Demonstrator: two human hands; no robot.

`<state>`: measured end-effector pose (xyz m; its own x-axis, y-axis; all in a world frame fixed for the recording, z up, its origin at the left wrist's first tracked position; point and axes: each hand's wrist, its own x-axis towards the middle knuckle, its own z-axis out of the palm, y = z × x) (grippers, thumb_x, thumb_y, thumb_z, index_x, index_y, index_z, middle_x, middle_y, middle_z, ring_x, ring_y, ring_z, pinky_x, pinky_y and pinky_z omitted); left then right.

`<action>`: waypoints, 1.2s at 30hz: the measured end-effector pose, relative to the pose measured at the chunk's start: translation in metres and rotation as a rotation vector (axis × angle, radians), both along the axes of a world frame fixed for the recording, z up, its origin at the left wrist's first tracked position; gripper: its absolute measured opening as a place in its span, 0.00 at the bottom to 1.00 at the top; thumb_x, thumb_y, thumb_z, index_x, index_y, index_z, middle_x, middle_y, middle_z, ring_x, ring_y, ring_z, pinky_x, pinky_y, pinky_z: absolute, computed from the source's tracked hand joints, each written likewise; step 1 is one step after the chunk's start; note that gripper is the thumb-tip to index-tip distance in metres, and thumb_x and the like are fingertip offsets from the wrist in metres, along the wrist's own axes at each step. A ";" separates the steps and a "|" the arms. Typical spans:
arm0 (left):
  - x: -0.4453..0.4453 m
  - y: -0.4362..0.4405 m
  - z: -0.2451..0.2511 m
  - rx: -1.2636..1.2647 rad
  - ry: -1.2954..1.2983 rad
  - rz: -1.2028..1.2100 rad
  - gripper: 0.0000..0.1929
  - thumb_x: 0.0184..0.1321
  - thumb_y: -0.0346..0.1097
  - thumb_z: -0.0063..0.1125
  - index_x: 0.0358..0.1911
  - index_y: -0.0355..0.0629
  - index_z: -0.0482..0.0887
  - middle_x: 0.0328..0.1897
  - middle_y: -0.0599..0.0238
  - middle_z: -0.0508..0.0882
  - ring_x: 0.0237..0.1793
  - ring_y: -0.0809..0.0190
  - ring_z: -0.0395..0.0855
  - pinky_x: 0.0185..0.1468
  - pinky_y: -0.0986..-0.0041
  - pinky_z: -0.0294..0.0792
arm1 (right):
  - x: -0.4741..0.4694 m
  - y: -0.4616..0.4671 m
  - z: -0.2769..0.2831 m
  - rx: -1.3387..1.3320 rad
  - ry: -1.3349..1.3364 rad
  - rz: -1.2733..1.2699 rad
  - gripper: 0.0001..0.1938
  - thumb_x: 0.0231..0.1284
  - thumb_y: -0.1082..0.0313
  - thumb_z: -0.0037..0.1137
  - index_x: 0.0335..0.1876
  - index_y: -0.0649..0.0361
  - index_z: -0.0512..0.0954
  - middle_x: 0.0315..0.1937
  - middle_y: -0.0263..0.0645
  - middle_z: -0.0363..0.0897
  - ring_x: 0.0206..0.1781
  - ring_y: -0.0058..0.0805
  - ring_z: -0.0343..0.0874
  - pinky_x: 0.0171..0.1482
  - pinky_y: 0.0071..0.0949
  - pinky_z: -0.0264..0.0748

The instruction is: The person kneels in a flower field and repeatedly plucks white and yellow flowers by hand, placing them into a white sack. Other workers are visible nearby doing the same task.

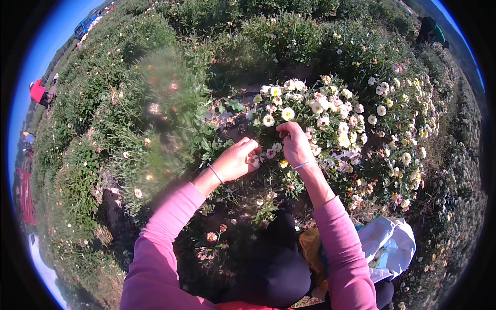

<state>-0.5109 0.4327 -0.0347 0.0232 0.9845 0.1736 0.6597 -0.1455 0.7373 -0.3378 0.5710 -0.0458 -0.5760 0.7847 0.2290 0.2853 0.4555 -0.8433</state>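
Observation:
Picked pale flower heads (252,159) show in the curled fingers of my left hand (238,159), just left of a bushy plant with white and pinkish chrysanthemum-like flowers (343,128). My right hand (295,144) is at the plant's near left side, bent fingers just below an open white flower with a yellow centre (288,113). Whether those fingers pinch a stem is hidden. Between the two hands are small pinkish-white blooms (271,153). Below my right hand, a yellow-centred flower (284,163) stands close to the wrist.
A white plastic bag (389,242) lies beside my right forearm, next to a yellow mesh bag (310,248). Flowering rows surround me. A person in red (38,92) is at far left, another in dark and green (431,31) at upper right; a blue vehicle (83,28) stands far off.

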 end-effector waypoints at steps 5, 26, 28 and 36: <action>0.020 -0.013 -0.014 0.006 -0.209 0.203 0.08 0.54 0.20 0.58 0.37 0.35 0.78 0.36 0.63 0.75 0.34 0.64 0.76 0.41 0.74 0.70 | -0.001 -0.004 -0.009 0.113 -0.120 0.095 0.13 0.58 0.82 0.43 0.44 0.65 0.79 0.40 0.48 0.77 0.45 0.45 0.79 0.51 0.36 0.76; -0.085 0.040 0.143 0.753 0.171 0.531 0.05 0.68 0.27 0.59 0.45 0.39 0.81 0.43 0.67 0.80 0.37 0.68 0.79 0.38 0.76 0.71 | -0.064 0.070 0.012 0.107 -0.446 -0.100 0.39 0.49 0.50 0.75 0.66 0.48 0.66 0.56 0.56 0.73 0.53 0.55 0.81 0.56 0.46 0.80; -0.121 0.087 0.135 0.893 0.600 0.506 0.08 0.64 0.24 0.59 0.46 0.41 0.82 0.42 0.63 0.82 0.37 0.60 0.83 0.39 0.71 0.76 | -0.074 0.065 0.025 0.170 -0.575 -0.007 0.35 0.49 0.46 0.74 0.62 0.47 0.70 0.50 0.47 0.79 0.51 0.49 0.83 0.52 0.44 0.80; -0.170 0.191 -0.037 -0.471 -0.275 0.417 0.05 0.62 0.24 0.55 0.38 0.41 0.83 0.30 0.66 0.82 0.27 0.64 0.82 0.32 0.67 0.77 | -0.096 0.066 0.011 0.238 -0.509 0.151 0.29 0.53 0.48 0.70 0.60 0.50 0.77 0.48 0.47 0.84 0.51 0.47 0.84 0.55 0.40 0.81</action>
<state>-0.6809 0.6233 -0.0720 -0.3580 0.8734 -0.3301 0.3707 0.4574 0.8083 -0.4340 0.6366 -0.0344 -0.7611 0.6464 0.0539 0.5454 0.6827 -0.4862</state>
